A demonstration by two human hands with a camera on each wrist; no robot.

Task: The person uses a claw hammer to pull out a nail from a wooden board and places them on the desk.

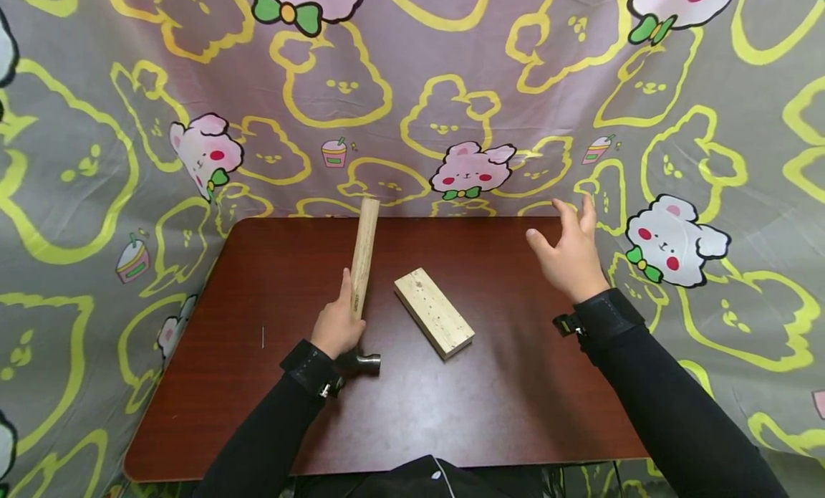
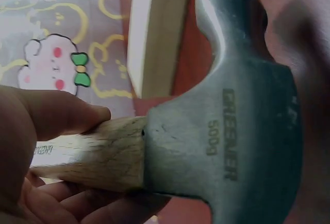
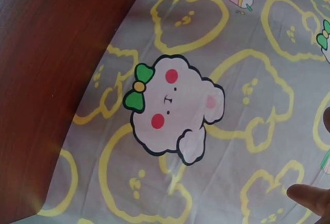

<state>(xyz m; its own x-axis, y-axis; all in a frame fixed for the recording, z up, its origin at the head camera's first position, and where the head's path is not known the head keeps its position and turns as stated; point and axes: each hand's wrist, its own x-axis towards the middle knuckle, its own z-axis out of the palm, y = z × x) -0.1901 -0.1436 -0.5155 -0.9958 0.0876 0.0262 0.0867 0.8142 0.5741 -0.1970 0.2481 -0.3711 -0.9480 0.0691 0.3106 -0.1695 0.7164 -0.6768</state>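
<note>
My left hand [image 1: 338,328] grips a claw hammer [image 1: 364,258] by its wooden handle, close below the head. The handle points away from me toward the back of the table. In the left wrist view the steel hammer head [image 2: 232,121] shows large, with the thumb and fingers around the wood beside it. Right of the hammer lies a pale wooden block [image 1: 435,313], set at a slant on the table. My right hand [image 1: 570,258] is raised over the table's right side, its fingers spread and holding nothing. Only a fingertip [image 3: 309,195] shows clearly in the right wrist view.
A thin nail [image 1: 263,337] lies on the left part of the reddish-brown table [image 1: 503,269]. A patterned cloth [image 1: 399,61] with cartoon animals hangs behind the table and along both sides. The table's front edge runs close to my body.
</note>
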